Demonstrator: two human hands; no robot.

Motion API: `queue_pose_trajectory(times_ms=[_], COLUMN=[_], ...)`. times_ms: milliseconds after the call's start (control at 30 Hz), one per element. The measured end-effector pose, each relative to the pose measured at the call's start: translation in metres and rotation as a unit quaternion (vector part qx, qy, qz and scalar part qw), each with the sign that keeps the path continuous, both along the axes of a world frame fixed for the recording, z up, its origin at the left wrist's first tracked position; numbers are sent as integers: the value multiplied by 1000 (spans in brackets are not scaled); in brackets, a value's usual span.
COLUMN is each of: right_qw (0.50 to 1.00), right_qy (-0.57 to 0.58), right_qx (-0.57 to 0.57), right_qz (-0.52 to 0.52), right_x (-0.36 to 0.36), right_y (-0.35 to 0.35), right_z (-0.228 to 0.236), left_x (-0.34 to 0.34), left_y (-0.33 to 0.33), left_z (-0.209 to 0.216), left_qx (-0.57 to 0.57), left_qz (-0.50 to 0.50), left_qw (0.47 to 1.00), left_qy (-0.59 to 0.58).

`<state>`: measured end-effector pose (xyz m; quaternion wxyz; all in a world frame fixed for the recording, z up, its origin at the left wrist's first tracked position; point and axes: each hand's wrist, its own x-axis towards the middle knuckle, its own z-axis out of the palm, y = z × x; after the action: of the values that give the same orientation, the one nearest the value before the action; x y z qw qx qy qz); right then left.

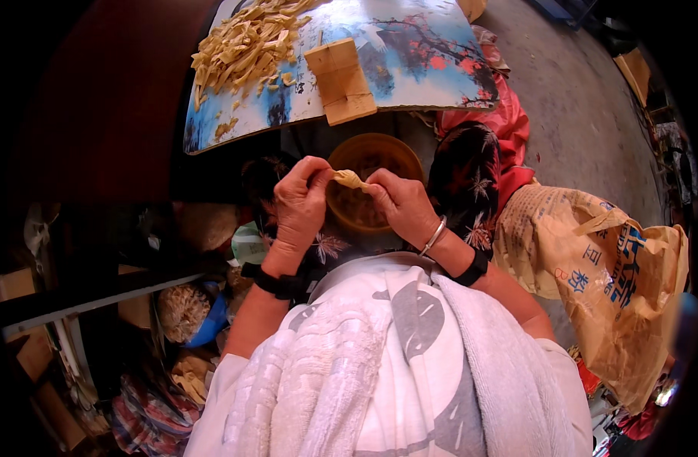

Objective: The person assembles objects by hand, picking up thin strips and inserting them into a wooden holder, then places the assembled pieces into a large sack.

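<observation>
The step in hand appeared to be tying or tightening a knot in a pale yellow strip (pixel 349 179). It was stretched between the two hands, above a yellow-brown bowl (pixel 404 145) between the knees. The left hand (pixel 301 199) had its grip pinched on one end, the right hand (pixel 402 202) on the other. Loose strips (pixel 246 49) lay heaped on the table (pixel 421 80) beyond, near a wooden block (pixel 340 80). The bowl's contents were too dim to name surely. The next move seemed to call for an even outward pull, gentle enough not to tear the strip.
</observation>
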<state>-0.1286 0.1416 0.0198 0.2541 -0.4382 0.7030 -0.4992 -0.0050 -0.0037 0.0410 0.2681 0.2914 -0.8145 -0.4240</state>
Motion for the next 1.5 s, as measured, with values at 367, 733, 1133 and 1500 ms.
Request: queue_pose_trajectory(times_ms=[367, 733, 1133, 1500], right_qw=[973, 988, 951, 928], right_qy=[219, 124, -302, -371], right_qx=[-60, -40, -29, 15], right_qz=[-49, -84, 65, 45], right_x=[17, 1, -19, -51], right_y=[-5, -30, -29, -31], right_z=[-9, -14, 3, 25], left_x=[-8, 0, -4, -3], left_y=[22, 22, 15, -4], left_z=[-32, -24, -9, 7], left_qx=[479, 497, 274, 315], left_qz=[-35, -139, -80, -127], left_qw=[859, 856, 959, 940], left_qy=[178, 36, -5, -23])
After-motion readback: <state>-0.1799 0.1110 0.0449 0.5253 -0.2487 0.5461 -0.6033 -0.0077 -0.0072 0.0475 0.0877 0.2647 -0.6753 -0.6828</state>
